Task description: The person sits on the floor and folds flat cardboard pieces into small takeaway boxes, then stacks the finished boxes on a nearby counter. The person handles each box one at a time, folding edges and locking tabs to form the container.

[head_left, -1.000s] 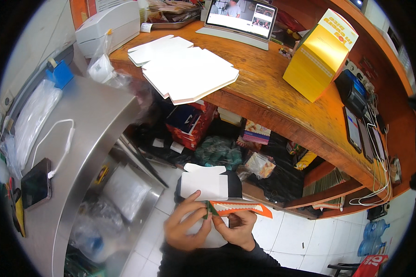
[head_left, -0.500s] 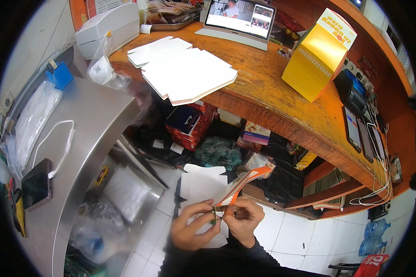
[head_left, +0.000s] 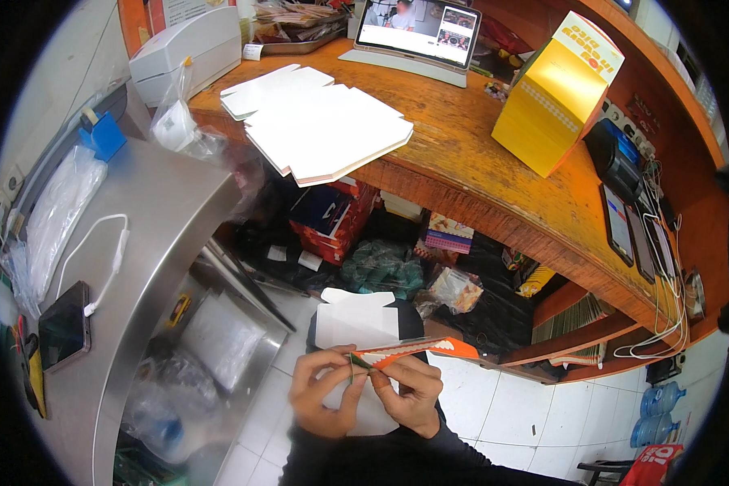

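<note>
In the head view, the orange card strip (head_left: 455, 347) is held above a white flapped card (head_left: 356, 324), its green end caught where the left hand (head_left: 324, 395) and right hand (head_left: 411, 397) meet, each grip closed in a thumb-and-finger pinch. It looks light, thin and fairly stiff yet easily creased, best taken by its edges near the fold.

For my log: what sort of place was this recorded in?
Probably a small shop's packing area, perhaps for takeaway food: a stack of flat white card blanks and a yellow carton are on the wooden counter, with a steel worktop at left.
</note>
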A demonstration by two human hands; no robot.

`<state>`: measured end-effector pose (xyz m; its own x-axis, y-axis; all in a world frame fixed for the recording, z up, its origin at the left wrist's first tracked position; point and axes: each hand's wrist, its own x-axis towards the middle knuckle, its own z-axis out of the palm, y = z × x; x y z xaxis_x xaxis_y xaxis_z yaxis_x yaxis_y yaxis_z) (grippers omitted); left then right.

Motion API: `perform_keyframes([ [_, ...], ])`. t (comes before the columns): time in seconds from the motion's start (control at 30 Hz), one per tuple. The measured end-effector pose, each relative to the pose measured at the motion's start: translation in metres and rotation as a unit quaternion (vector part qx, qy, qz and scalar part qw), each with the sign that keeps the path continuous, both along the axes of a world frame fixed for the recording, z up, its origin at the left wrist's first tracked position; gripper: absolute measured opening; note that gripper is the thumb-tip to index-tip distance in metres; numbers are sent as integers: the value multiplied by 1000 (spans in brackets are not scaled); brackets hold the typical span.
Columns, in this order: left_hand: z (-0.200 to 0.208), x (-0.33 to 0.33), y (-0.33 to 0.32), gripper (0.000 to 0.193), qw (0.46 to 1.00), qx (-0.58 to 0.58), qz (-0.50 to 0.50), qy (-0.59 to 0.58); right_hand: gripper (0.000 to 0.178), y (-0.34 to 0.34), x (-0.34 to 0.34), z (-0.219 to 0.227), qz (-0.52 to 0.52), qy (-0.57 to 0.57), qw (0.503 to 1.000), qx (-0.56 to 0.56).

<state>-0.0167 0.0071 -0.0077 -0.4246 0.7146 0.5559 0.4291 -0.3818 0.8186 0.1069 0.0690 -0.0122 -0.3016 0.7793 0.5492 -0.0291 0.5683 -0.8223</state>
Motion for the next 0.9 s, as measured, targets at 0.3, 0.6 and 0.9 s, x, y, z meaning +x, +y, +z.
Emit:
perform_keyframes([
  [0.3,-7,12,1,22,995,26,92,26,19,2,-5,-2,-4,-4,1000,22],
  [0.6,3,7,0,17,991,21,111,67,19,0,-7,-4,-19,-14,999,33],
  [0.9,17,-1,-2,22,991,-45,104,71,18,9,-2,-7,5,-49,998,-28],
])
